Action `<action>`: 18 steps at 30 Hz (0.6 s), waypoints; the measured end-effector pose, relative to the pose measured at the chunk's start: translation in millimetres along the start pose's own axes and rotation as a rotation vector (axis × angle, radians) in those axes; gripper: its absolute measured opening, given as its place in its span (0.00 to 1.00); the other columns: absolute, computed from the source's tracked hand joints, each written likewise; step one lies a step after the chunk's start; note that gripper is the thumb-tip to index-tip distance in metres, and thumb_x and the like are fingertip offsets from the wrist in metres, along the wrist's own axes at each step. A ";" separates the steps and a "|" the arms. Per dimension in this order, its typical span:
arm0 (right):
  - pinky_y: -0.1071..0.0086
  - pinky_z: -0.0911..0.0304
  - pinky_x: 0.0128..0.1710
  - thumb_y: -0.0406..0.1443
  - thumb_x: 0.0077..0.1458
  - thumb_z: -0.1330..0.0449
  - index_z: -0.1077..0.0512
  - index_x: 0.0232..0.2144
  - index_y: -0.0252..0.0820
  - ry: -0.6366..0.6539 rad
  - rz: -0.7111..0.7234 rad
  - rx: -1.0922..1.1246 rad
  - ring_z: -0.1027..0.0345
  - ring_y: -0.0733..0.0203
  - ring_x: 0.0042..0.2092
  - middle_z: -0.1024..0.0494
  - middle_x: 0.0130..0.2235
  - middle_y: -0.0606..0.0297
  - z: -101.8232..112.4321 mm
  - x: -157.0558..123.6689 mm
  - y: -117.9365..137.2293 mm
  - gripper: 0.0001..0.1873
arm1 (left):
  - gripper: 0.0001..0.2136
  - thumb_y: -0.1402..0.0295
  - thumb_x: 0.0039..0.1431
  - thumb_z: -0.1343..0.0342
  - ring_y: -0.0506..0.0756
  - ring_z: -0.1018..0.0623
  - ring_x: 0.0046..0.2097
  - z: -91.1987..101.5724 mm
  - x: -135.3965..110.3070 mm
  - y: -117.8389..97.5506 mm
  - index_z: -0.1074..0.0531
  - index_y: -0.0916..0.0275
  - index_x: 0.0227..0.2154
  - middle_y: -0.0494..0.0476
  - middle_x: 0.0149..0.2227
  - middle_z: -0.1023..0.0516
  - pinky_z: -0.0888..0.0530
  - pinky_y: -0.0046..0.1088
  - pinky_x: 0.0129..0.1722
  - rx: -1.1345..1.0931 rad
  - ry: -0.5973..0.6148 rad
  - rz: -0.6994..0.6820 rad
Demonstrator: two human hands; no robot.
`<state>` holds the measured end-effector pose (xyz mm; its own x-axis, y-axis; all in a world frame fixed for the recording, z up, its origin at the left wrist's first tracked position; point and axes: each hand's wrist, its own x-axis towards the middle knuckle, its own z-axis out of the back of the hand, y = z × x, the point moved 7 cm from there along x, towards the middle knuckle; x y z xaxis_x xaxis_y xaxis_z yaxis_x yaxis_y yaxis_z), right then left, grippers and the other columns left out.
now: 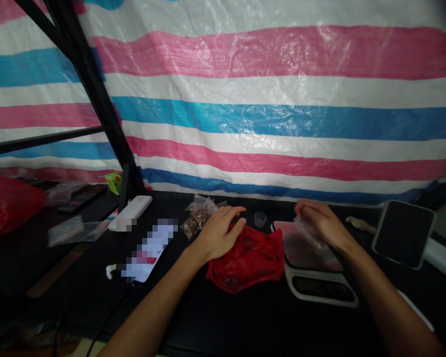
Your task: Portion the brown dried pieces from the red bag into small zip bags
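The right hand (317, 223) was curled closed, grasping a clear plastic bag (307, 232) over the platform of a digital scale (321, 287); the thin film looked light, soft and slippery, best held by a gathered fold. Left of the scale, the left hand (219, 234) lay open, fingers spread, on a crumpled red plastic bag (247, 263). Farther left of the scale sat small clear bags of dried brown pieces (198, 218).
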<state>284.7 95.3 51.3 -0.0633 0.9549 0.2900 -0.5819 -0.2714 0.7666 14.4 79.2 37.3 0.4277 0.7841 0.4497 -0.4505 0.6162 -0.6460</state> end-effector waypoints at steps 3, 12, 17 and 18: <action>0.63 0.35 0.36 0.33 0.49 0.46 0.26 0.25 0.45 0.160 0.118 -0.274 0.29 0.55 0.35 0.23 0.30 0.65 -7.6 1.2 -7.6 0.09 | 0.17 0.60 0.73 0.54 0.60 0.25 0.55 -4.5 -0.5 -5.0 0.27 0.59 0.55 0.60 0.52 0.21 0.32 0.40 0.60 0.123 0.091 -0.058; 0.53 0.36 0.51 0.30 0.54 0.49 0.24 0.38 0.47 -0.264 0.346 -0.320 0.28 0.47 0.48 0.21 0.43 0.60 23.2 -2.5 11.7 0.16 | 0.11 0.69 0.69 0.51 0.62 0.23 0.49 38.9 1.2 23.5 0.23 0.60 0.41 0.62 0.44 0.20 0.30 0.39 0.51 0.525 -0.287 0.247; 0.52 0.39 0.49 0.30 0.57 0.52 0.26 0.35 0.48 -0.366 0.395 -0.372 0.28 0.47 0.45 0.22 0.39 0.60 22.0 -14.8 30.8 0.15 | 0.09 0.71 0.65 0.49 0.60 0.21 0.45 46.2 -4.9 50.6 0.23 0.59 0.39 0.60 0.43 0.20 0.28 0.34 0.44 0.443 -0.292 0.451; 0.51 0.39 0.49 0.30 0.58 0.52 0.26 0.34 0.48 -0.386 0.395 -0.376 0.28 0.47 0.45 0.22 0.38 0.60 22.3 -17.0 33.3 0.15 | 0.09 0.71 0.65 0.48 0.59 0.21 0.45 45.6 -4.7 52.1 0.23 0.58 0.39 0.59 0.43 0.20 0.28 0.33 0.44 0.413 -0.287 0.453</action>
<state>284.4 67.3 84.6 -0.0758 0.6619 0.7457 -0.8220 -0.4648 0.3290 -46.9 111.0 29.7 -0.0731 0.9251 0.3726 -0.8230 0.1551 -0.5465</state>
